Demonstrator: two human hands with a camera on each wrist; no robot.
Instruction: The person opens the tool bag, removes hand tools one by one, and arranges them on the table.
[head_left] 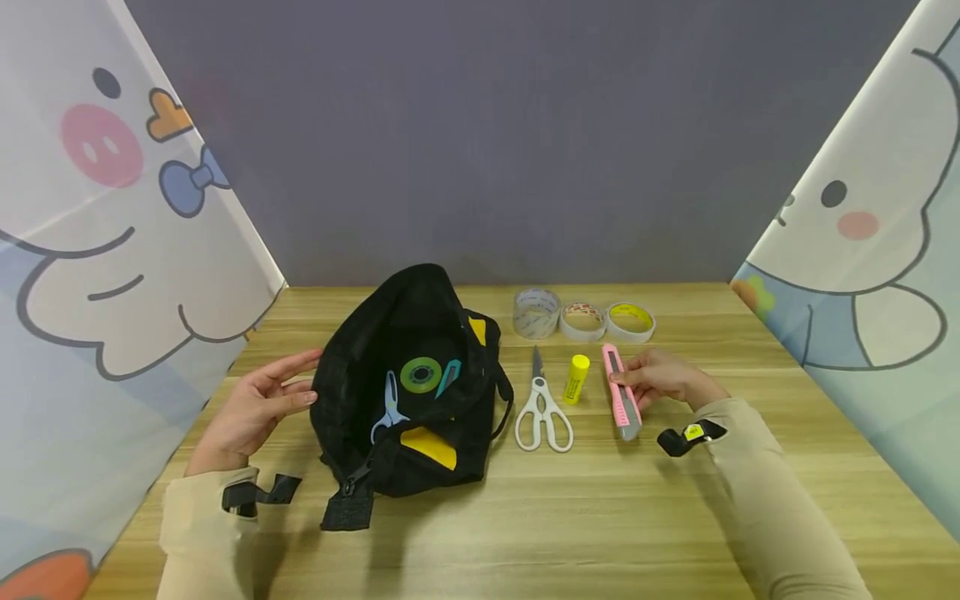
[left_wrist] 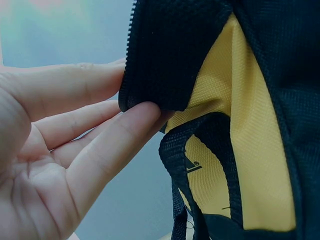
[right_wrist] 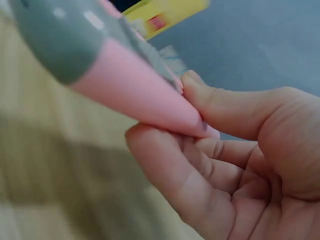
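A black bag [head_left: 467,454] with yellow patches stands with its mouth wide. My left hand [head_left: 251,408] pinches its left rim; in the left wrist view, thumb and fingers [left_wrist: 135,125] lie on either side of the zippered edge [left_wrist: 165,55]. Inside the bag are light-blue scissors [head_left: 390,404], a green tape roll [head_left: 409,375] and a teal tool [head_left: 448,377], partly hidden. My right hand [head_left: 663,377] pinches a pink and grey utility knife [head_left: 619,387] between thumb and fingers, also seen in the right wrist view. The knife appears slightly above the table.
White-handled scissors [head_left: 538,385] and a yellow glue stick [head_left: 577,379] lie between bag and knife. Behind them stand a clear tape roll [head_left: 536,323] and two more rolls, one white [head_left: 582,333], one yellow-cored [head_left: 632,335]. A grey wall [head_left: 510,150] closes the table's back.
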